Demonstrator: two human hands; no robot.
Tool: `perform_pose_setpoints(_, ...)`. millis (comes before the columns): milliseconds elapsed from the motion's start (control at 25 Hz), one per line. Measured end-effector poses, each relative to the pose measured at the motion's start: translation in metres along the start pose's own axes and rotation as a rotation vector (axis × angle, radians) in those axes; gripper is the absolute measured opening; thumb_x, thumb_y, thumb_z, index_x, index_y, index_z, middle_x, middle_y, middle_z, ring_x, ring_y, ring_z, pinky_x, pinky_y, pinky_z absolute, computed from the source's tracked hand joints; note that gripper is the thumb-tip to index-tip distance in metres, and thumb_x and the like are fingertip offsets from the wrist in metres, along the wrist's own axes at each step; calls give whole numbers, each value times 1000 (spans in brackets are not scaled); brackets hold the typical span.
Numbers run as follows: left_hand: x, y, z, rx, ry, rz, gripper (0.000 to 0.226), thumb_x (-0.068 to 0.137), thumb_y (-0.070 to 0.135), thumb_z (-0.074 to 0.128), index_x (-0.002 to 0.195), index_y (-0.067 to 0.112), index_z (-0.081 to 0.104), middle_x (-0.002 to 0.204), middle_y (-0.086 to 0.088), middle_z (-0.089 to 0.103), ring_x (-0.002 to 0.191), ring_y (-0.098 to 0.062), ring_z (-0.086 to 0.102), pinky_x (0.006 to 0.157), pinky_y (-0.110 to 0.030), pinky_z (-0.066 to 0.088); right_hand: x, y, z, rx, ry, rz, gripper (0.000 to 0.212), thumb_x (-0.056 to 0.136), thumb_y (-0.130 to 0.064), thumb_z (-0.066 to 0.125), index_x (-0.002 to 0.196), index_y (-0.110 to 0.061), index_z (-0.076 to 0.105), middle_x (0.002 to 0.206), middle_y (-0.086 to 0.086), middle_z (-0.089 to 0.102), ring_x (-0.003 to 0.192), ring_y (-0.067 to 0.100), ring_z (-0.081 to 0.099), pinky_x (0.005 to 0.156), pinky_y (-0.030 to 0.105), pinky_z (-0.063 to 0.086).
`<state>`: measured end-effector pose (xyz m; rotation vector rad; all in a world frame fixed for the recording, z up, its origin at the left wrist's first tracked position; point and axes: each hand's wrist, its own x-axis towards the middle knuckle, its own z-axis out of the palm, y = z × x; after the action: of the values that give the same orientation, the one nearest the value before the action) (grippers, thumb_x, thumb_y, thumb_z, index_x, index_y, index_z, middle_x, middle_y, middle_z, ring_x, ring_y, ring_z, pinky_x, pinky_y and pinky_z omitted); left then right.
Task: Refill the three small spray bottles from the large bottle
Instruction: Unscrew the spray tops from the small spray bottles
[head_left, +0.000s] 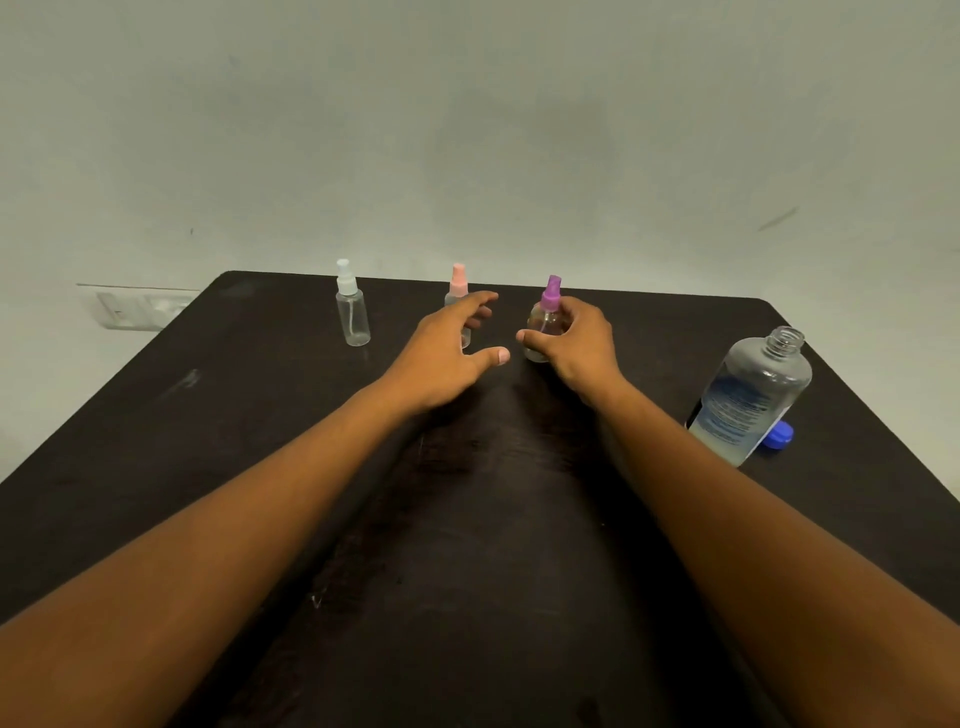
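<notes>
The right hand (576, 338) has its fingers and thumb curled round the body of the purple-topped spray bottle (545, 322), grasping it upright; the thumb tip shows at the bottle's left side and the purple sprayer stands clear above the knuckles. Whether the bottle's base touches the table cannot be told. The left hand (447, 353) is spread and released, fingers extended and thumb stretched toward the right hand, holding nothing. It hovers in front of the pink-topped spray bottle (458, 291), hiding most of that bottle's clear body; whether the fingers touch it cannot be told.

Both these bottles are near the far edge of the dark table (260, 467), about midway along it. The third small bottle, the white-topped spray bottle (352, 312), stands upright to the left of them, apart from the left hand, also close to the far edge.

The large bottle (748, 395) stands toward the right edge of the table, well apart from the right hand. Its neck is open with no cap on, and clear liquid fills only its lower part behind a blue-printed label. The blue cap (779, 435) lies on the table just behind its base, partly hidden by it.

Both bare forearms reach in from the near edge.
</notes>
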<state>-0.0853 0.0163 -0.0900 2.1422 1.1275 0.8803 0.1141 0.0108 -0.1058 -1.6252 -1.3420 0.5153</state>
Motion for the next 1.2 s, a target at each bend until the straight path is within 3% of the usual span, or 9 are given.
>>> perform_pose_setpoints(360, -24, 62, -30, 91, 16, 83, 69, 90, 36, 73, 151, 30, 40, 144, 4, 54, 129, -11, 51, 109, -34, 43, -83, -38, -41, 88, -99, -70, 42, 81, -23, 85, 119, -17, 67, 102, -3, 71, 95, 15, 69, 90, 35, 59)
perform_pose_setpoints(600, -52, 112, -40, 352, -59, 272, 63, 93, 43, 69, 149, 35, 43, 151, 7, 49, 138, -13, 44, 112, -36, 37, -134, -52, -52, 118, -166, -82, 37, 83, -20, 84, 116, -22, 68, 101, -5, 71, 93, 13, 69, 81, 28, 61)
perform_pose_setpoints(760, -63, 131, -39, 303, -150, 292, 35, 93, 29, 72, 128, 27, 67, 120, 8, 69, 108, -6, 63, 103, -36, 51, -154, -57, -59, 168, -183, -93, 33, 82, -17, 84, 111, -21, 69, 97, -3, 73, 89, 14, 71, 67, 18, 57)
perform_pose_setpoints(880, -63, 136, -39, 301, -204, 253, 20, 90, 23, 75, 109, 29, 75, 98, 13, 72, 93, -3, 66, 103, -47, 50, -161, -59, -61, 205, -206, -72, 31, 82, -14, 84, 108, -18, 69, 95, 1, 73, 86, 14, 72, 64, 16, 56)
perform_pose_setpoints(960, -61, 138, -38, 302, -201, 233, 17, 88, 25, 77, 105, 28, 76, 94, 14, 72, 90, -2, 66, 107, -53, 46, -163, -59, -63, 224, -210, -74, 29, 82, -13, 84, 107, -17, 70, 94, 4, 74, 83, 14, 72, 63, 17, 56)
perform_pose_setpoints(1200, -60, 145, -33, 325, -195, 196, 10, 88, 24, 76, 98, 20, 74, 89, 7, 71, 85, -9, 66, 93, -40, 55, -163, -59, -65, 226, -195, -89, 27, 82, -16, 84, 106, -19, 71, 94, 1, 74, 85, 15, 73, 64, 17, 57)
